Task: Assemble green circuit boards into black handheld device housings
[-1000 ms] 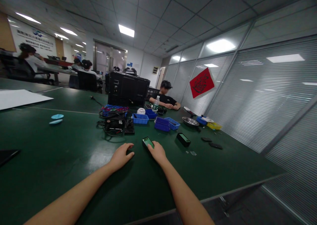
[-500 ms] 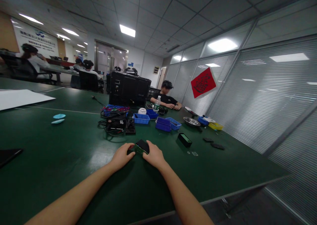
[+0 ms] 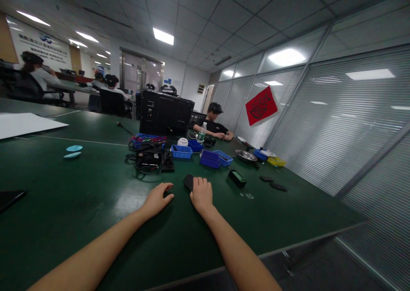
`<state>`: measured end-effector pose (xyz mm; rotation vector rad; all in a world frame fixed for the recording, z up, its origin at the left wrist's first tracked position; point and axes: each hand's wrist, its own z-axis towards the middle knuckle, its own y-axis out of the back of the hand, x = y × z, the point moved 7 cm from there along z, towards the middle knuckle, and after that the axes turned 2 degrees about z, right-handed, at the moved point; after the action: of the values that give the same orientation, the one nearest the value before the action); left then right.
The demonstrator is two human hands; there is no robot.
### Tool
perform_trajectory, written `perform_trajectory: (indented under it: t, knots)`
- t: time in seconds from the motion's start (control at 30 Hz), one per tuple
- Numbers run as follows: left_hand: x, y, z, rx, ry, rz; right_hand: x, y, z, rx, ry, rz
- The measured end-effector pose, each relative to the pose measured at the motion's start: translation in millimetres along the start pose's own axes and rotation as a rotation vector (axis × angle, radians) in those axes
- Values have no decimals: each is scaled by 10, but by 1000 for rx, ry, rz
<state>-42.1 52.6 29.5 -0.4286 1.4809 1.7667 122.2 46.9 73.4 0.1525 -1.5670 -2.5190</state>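
Your right hand [image 3: 201, 193] lies palm down with the fingers held together, their tips pressed on the near edge of a small flat black device [image 3: 188, 181] on the green table [image 3: 80, 205]. Your left hand [image 3: 156, 199] rests loosely curled just beside it, thumb stretched toward the right hand; whether anything lies under the thumb cannot be told.

Containers: four blue plastic bins [image 3: 181, 152] stand clustered beyond the device, all rectangular and open-topped, contents hidden from this angle. A white round object [image 3: 182, 142] sits just behind the nearest-left bin. Further right are one round metal bowl [image 3: 245, 155], one more blue tray [image 3: 260, 155] and one yellow tray [image 3: 276, 161], contents not legible.

Loose items: one black rectangular block with a green top [image 3: 237, 178], two flat dark pieces [image 3: 278, 187] and two pale blue shallow dishes [image 3: 74, 148]. A tangle of black cables [image 3: 145, 159] lies before a large black case [image 3: 165, 118]. One plastic bottle [image 3: 201, 133] stands near a seated person [image 3: 215, 128].
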Motion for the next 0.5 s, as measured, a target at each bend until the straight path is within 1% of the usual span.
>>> perform_trajectory:
  t: [0.13,0.2,0.27,0.3,0.37,0.43,0.5]
  knots:
    - [0,1,4,-21,-23,8,221,31,-66,-8,100,-21]
    - [15,-9,11,-22,-23,10,294,52,-93,-13,132,14]
    - [32,-21,18,-19,-20,6,315,82,-102,-34,142,71]
    - [39,-24,21,-20,-19,1,295,96,-97,-53,130,108]
    - [42,-20,22,-21,-17,-14,179,115,-68,-107,59,201]
    - [32,-7,16,-18,-10,-34,-17,92,-25,-154,-57,322]
    - [12,10,7,-16,2,-49,-229,-6,22,-146,-180,462]
